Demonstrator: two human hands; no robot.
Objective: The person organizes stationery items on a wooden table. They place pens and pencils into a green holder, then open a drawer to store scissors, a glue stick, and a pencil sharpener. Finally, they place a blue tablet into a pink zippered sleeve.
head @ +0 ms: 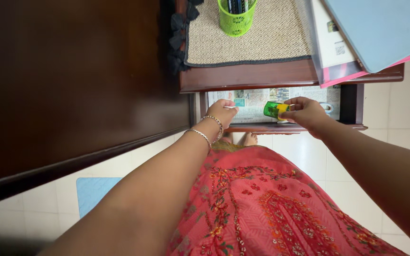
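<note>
Head view shows a person standing at a small wooden table with its drawer (352,106) pulled open, and both hands are over it. To do this step well, I think the small thing should be kept low over the newspaper lining (255,102) and held with the fingertips only, so that it does not knock the front edge of the drawer. On the left, the left hand (221,113) is curled, fingers bent down onto the left part of the lining; something thin and white shows at its fingertips, but I cannot tell what it is. To the right, the right hand (304,113) pinches a small green and yellow box (275,109) between thumb and fingers, just above the lining. On the table top stands a green mesh pen holder (236,18) on a woven mat (271,40).
</note>
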